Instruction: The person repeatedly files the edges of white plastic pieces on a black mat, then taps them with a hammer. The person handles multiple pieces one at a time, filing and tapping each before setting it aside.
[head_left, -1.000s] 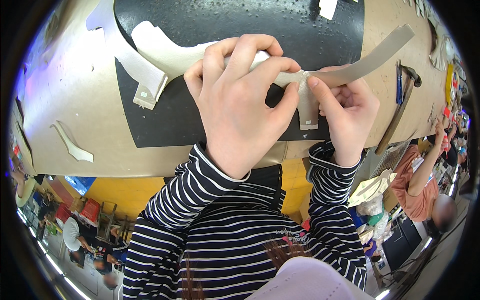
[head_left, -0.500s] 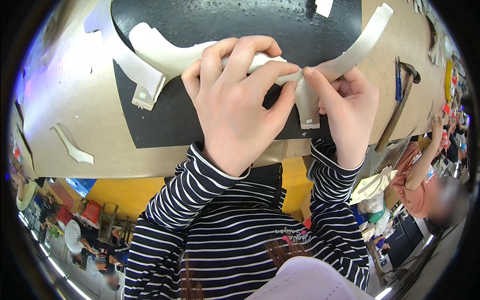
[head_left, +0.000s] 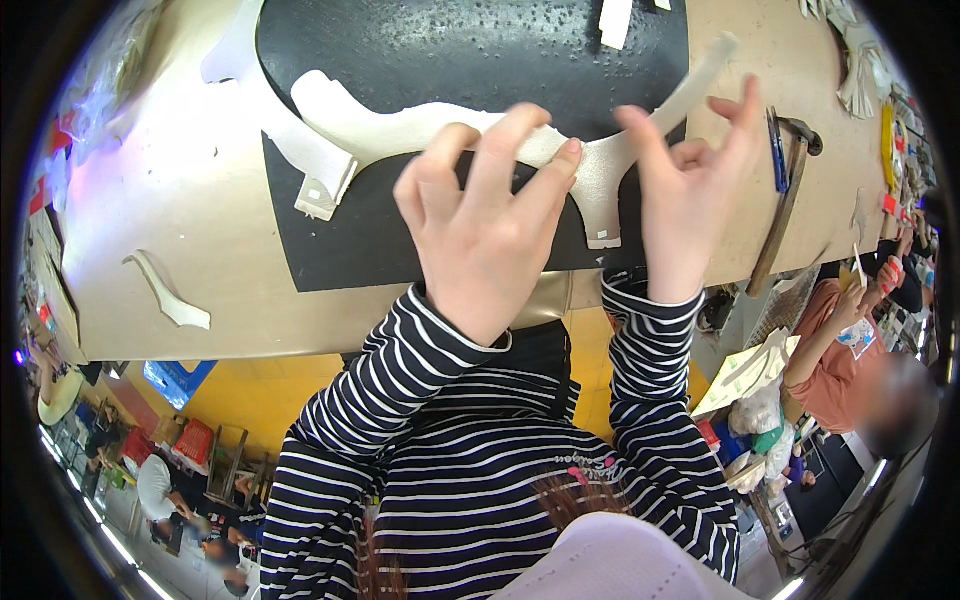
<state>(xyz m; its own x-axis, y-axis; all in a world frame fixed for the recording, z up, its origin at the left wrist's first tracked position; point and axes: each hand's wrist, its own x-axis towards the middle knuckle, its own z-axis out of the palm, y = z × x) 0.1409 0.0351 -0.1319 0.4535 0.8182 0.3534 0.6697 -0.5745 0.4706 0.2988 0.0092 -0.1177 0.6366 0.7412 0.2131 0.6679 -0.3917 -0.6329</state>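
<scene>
A cream, leather-like curved strip point(head_left: 420, 125) lies across a black mat, joining a forked cream piece point(head_left: 603, 160) at its right end. One arm of the forked piece points toward me with a small pale tag on its end; the other sweeps up to the far right. My left hand point(head_left: 485, 215) has its fingers bent over the strip, the index fingertip pressing where the two pieces meet. Its thumb is mostly hidden. Just right of the fork, my right hand point(head_left: 692, 200) is raised with fingers apart, slightly blurred, holding nothing.
Under the work lies the black mat point(head_left: 350, 235). More cream pieces point(head_left: 310, 155) overlap at its left, and a small curved scrap point(head_left: 165, 290) lies farther left. A hammer point(head_left: 780, 215) and a blue pen-like tool point(head_left: 777, 150) rest at the right. A person point(head_left: 845, 330) works beyond.
My right hand has let go of the joint and spread its fingers. The left hand keeps its hold at the joint. The mat and pieces appear shifted slightly in view.
</scene>
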